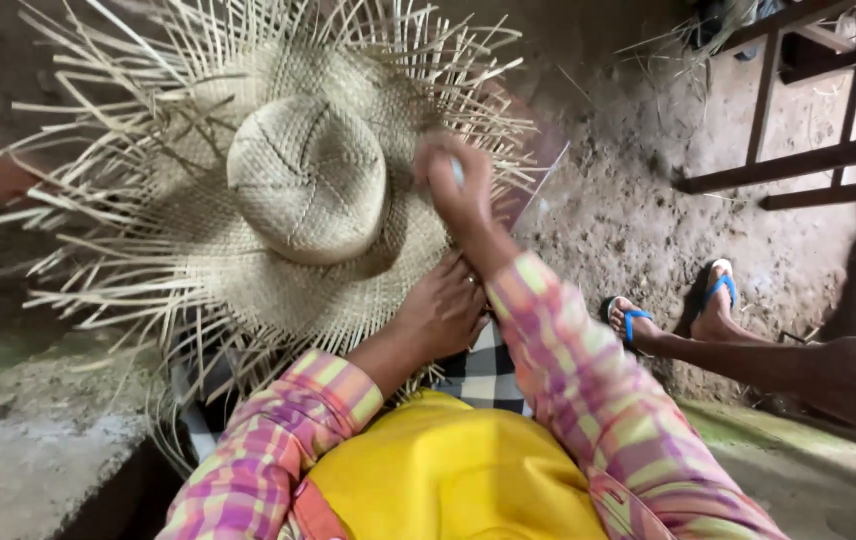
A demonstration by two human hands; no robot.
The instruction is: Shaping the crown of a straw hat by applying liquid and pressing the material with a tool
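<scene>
Straw fills most of the head view: a half-woven hat (298, 190) with a domed crown lies tilted across the person's lap, its brim edge ending in many loose strips (98, 150) that stick out all round.

The right hand (458, 185) is raised over the brim just right of the crown, its grip clenched around something small and pale that I cannot make out; it seems to pinch strips at the brim edge. The left hand (443, 310) lies lower, fingers spread flat against the near brim, its grip released and pressing rather than grasping. A ring shows on 1 finger. Both forearms wear pink and yellow plaid sleeves (588, 400), above a yellow cloth (448, 480) and a black and white checked cloth (483, 375) on the lap.

To the right, well apart from the hat, another person's 2 feet in blue sandals (723, 290) rest on the earth floor (628, 210). A dark wooden frame (798, 160) stands at the upper right
</scene>
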